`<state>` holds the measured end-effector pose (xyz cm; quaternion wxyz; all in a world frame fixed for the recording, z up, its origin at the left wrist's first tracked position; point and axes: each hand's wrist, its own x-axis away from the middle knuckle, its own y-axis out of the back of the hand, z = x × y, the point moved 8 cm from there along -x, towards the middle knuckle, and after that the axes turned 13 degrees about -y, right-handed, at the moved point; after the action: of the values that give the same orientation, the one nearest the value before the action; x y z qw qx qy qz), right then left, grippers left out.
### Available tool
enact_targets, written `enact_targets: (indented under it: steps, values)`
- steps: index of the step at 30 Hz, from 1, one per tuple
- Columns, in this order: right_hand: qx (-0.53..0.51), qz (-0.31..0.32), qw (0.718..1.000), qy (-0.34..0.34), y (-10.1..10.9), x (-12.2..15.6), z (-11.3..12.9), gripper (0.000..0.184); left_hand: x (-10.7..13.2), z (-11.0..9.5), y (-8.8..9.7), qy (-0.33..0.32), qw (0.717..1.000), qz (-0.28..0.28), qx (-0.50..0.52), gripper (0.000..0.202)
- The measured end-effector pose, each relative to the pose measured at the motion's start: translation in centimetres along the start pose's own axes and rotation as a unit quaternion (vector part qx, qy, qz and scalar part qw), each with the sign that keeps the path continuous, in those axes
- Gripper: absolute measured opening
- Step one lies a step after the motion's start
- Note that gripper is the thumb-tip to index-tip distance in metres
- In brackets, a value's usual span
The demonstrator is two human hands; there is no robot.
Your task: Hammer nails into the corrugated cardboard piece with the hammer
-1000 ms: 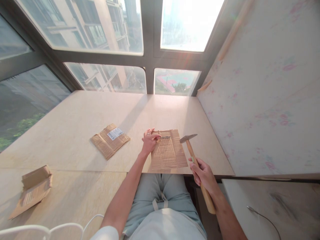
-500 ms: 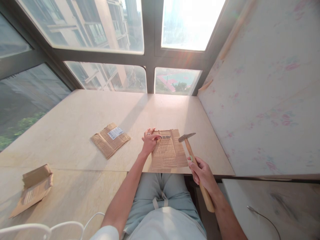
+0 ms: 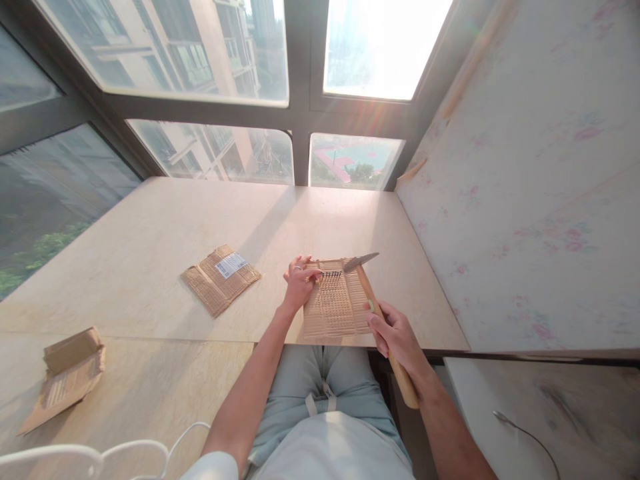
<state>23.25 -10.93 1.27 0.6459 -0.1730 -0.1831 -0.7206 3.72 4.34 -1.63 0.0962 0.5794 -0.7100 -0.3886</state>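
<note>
A hammer [image 3: 367, 290] with a pale wooden handle is gripped around its shaft by my right hand [image 3: 395, 333]. Its metal head hangs over the upper right part of a corrugated cardboard sheet [image 3: 313, 323], just right of a row of dark nails [image 3: 332, 273]. Below that row, the cardboard is dotted with many small holes or marks in lines. My left hand [image 3: 300, 283] rests at the sheet's upper left, with thumb and forefinger pinched at the row's left end on what looks like a nail, largely covered by the fingertips.
On the wooden tabletop [image 3: 220, 207], a folded cardboard piece [image 3: 215, 287] with a white label lies to the left. An open cardboard packet [image 3: 67, 383] is farther left. White cable loops [image 3: 135, 443] cross the lower left; another cable [image 3: 525, 427] lies lower right. Windows and a papered wall [image 3: 530, 200] border the table.
The hammer and my right hand have moved left, bringing the hammer head over the cardboard close to the nails. My left hand stays in place.
</note>
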Motion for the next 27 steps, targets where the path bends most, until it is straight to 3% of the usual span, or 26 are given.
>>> enact_targets:
  steps: [11,19,27]
  values:
    - [0.086,0.023,0.996,0.017,-2.4,-0.8,2.8,0.033,0.1,0.2,-0.2,-0.028,0.999,-0.007,-0.020,0.024]
    - [0.128,0.049,0.990,0.022,-4.1,-1.5,2.7,0.024,0.3,0.4,-0.2,-0.025,1.000,-0.016,0.006,0.019]
    - [0.128,0.054,0.990,0.015,-4.1,-1.6,2.1,0.023,0.3,0.7,-0.1,-0.053,0.999,-0.014,0.002,0.015]
